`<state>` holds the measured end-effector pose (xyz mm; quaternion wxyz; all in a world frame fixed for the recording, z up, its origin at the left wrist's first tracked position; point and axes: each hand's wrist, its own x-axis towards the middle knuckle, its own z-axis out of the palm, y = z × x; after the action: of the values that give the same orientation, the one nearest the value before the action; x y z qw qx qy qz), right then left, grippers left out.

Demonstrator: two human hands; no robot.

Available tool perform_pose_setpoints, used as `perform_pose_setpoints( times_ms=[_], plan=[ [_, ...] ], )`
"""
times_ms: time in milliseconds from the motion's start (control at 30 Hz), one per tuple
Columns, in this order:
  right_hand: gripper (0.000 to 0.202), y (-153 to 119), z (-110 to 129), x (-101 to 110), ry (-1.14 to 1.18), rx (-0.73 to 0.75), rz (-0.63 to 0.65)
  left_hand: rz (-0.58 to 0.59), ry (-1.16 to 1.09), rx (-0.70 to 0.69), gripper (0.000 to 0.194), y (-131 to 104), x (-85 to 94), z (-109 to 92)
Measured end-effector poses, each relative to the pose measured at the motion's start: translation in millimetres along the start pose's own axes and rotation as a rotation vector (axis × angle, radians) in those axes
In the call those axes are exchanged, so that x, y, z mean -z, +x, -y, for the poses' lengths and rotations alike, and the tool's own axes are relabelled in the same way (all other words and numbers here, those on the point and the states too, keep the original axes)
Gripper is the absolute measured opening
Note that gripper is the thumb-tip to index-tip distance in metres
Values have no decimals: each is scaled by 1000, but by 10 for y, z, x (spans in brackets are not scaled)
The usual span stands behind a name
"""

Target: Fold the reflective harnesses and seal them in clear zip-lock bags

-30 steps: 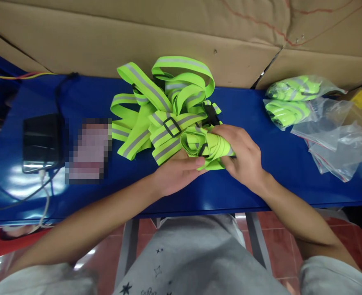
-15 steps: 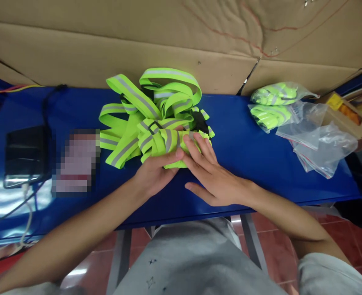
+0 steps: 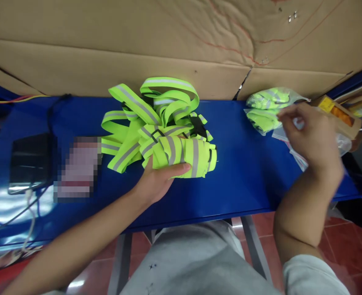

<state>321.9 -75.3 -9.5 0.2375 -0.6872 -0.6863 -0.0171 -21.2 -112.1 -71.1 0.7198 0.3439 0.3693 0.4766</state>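
My left hand (image 3: 156,178) grips a folded bundle of neon-yellow reflective strap (image 3: 196,157), thumb on the near side, its other fingers hidden. Loose loops of the same strap (image 3: 122,127), with grey stripes and black buckles, lie heaped behind and left of the bundle. Over at the right, my right hand (image 3: 313,135) hovers above clear plastic bags (image 3: 343,143), thumb and forefinger pinched together. The hand is slightly blurred, and whatever may be in the pinch cannot be made out. Just left of its fingertips lie filled bags of strap (image 3: 262,119).
A small cardboard box (image 3: 337,116) stands behind the bags. Left on the blue table (image 3: 236,180) are a pixelated flat object (image 3: 79,168) and a black device (image 3: 30,164) with cables. Cardboard sheeting (image 3: 122,53) lines the back.
My right hand has left the bundle and moved right, to the plastic bags, its spread fingers now pinched. My left hand still holds the bundle. The camera view has shifted slightly.
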Motion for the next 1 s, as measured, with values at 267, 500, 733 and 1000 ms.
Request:
perform_pose_setpoints(
  times_ms=[267, 500, 733, 1000],
  plan=[
    [28, 130, -1012, 25, -152, -466, 507, 82, -28, 52, 54, 27, 63, -27],
    [7, 109, -856, 73, -185, -456, 396, 126, -22, 106, 66, -27, 40, -21],
    [6, -33, 73, 30, 410, -247, 348, 305, 68, 27, 65, -19, 125, -3],
    [31, -290, 918, -828, 1133, -247, 781, 487, 464, -259, 63, -62, 99, -68]
  ],
)
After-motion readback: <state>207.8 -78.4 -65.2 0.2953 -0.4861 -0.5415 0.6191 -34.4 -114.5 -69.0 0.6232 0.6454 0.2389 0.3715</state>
